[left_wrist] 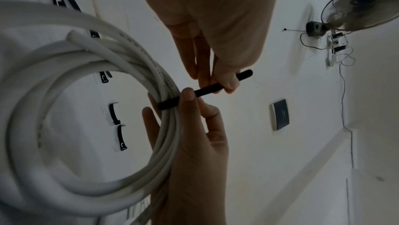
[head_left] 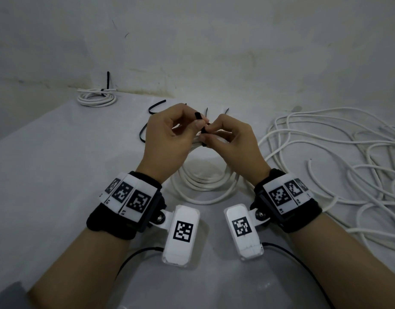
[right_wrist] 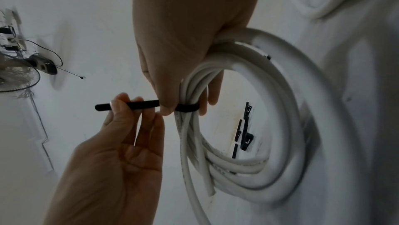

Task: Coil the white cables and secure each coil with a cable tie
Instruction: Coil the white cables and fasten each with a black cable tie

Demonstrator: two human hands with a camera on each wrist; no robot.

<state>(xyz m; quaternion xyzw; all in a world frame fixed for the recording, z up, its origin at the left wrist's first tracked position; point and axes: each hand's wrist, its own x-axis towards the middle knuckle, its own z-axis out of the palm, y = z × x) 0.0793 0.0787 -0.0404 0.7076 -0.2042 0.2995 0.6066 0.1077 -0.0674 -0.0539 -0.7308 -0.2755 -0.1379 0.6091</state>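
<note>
A coil of white cable (head_left: 203, 181) hangs between my hands above the table, its lower loops touching the surface. A black cable tie (head_left: 202, 128) is wrapped round the coil's top. My left hand (head_left: 198, 121) pinches the tie's free end between thumb and fingers. My right hand (head_left: 208, 136) grips the coil where the tie crosses it, thumb pressed on the tie. In the left wrist view the tie (left_wrist: 207, 90) runs from the coil (left_wrist: 64, 68) to my left hand (left_wrist: 224, 83). The right wrist view has my right hand (right_wrist: 170, 107) clasping the coil (right_wrist: 248, 164).
One tied white coil (head_left: 96, 99) lies at the table's far left by the wall. A large tangle of loose white cable (head_left: 325, 152) covers the right side. Spare black ties (head_left: 156, 105) lie beyond my hands. The white table (head_left: 58, 175) stretches left and toward me.
</note>
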